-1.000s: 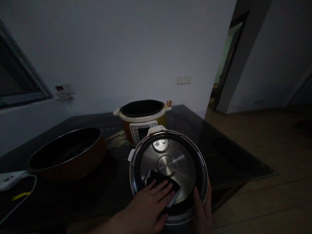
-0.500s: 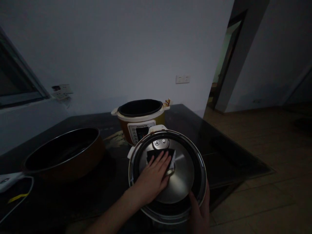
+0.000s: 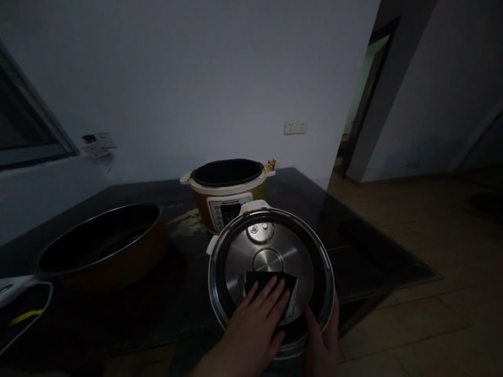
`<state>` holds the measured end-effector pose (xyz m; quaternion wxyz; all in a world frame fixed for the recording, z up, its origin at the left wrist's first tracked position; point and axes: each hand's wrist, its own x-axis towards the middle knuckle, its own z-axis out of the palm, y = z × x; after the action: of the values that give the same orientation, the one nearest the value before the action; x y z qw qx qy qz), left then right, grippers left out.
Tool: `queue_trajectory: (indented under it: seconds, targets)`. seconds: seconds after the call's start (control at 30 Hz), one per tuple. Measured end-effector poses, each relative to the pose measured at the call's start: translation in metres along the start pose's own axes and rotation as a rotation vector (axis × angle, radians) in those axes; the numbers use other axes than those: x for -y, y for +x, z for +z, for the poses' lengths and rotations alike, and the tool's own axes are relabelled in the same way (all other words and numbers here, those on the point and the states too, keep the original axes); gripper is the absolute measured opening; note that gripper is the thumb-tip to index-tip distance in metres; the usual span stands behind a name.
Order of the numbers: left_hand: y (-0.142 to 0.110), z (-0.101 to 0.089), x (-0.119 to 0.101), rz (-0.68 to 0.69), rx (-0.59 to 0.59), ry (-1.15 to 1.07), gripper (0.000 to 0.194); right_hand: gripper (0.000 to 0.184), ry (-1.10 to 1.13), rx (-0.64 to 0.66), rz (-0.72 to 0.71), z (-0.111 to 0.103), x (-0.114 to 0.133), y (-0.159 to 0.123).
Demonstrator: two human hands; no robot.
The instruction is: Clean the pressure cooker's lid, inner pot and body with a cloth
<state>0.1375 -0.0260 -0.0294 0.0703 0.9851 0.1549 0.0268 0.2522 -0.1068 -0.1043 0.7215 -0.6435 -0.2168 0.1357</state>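
Note:
The pressure cooker lid (image 3: pixel 302 262) is tilted with its steel inner face toward me. My left hand (image 3: pixel 257 324) holds a black cloth (image 3: pixel 271 281) with a pale edge, pressing it with long fingers against the lower part of that face. My right hand (image 3: pixel 324 335) grips the lid's rim at the lower right, thumb on the inner side and the other fingers mostly hidden behind it. Just beyond the lid stands the yellow-brown cooker body (image 3: pixel 202 201), its dark mouth uncovered and its control panel facing me.
A wide brown pan (image 3: pixel 106 259) stands on the dark table (image 3: pixel 314 209) at the left. Near it lies a white object (image 3: pixel 13 289) with a pale cord and a yellow strip (image 3: pixel 27 317). The wall (image 3: pixel 236 78) with a socket (image 3: pixel 294 127) rises behind the table.
My left hand has slid the cloth down the lid toward me, uncovering the round mark at the lid's centre. The right hand keeps its grip on the rim.

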Motion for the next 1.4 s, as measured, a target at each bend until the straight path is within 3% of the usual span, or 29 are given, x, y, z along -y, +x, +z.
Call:
queue_trajectory:
  seconds: [0.23,0.4,0.63,0.8,1.0,1.17,1.27,1.4]
  targets:
    - [0.036,-0.021,0.011,-0.124,-0.125,0.025,0.062,0.069,-0.016,0.030,0.054,-0.004,0.009,0.002]
    - [0.022,-0.016,0.023,-0.265,-0.163,0.073,0.065,0.071,-0.024,0.027,0.044,-0.004,0.005,0.001]
    - [-0.003,-0.001,0.014,-0.182,-0.142,0.075,0.066,0.071,-0.055,-0.018,-0.069,0.000,-0.006,0.002]
    - [0.018,-0.013,0.009,-0.028,-0.102,0.042,0.065,0.069,-0.031,0.014,0.016,-0.004,0.001,0.003]
    - [0.038,-0.030,0.025,-0.111,-0.115,0.047,0.064,0.071,-0.017,0.000,-0.020,-0.002,0.007,0.002]
    - [0.040,-0.039,0.030,-0.059,-0.084,0.020,0.065,0.071,-0.059,0.008,-0.079,-0.003,0.005,0.001]
    - [0.043,-0.044,0.029,-0.001,-0.051,-0.003,0.061,0.070,-0.064,0.016,-0.034,-0.004,0.005,0.001]
    - [0.045,-0.039,0.032,-0.056,-0.090,-0.019,0.063,0.070,0.034,0.000,0.065,-0.001,0.011,0.001]
